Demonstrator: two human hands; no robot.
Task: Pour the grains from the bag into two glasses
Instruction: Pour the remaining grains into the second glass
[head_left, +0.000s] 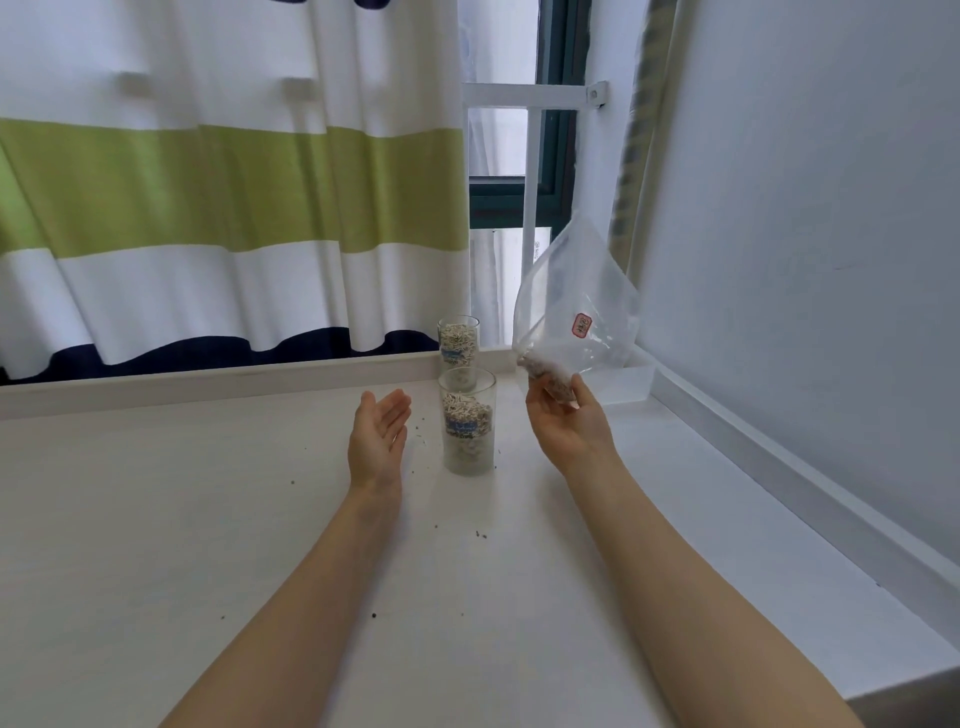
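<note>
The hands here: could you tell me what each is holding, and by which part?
Right hand pinches the bag at its grain-filled lower corner; left hand holds nothing.

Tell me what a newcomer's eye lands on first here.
The clear bag, held up at right of centre by the right hand, which pinches its lower corner where a few grains remain. Next, two glasses of grains at the table's far edge: the near glass between the hands, the far glass behind it. The left hand is open beside them.
</note>
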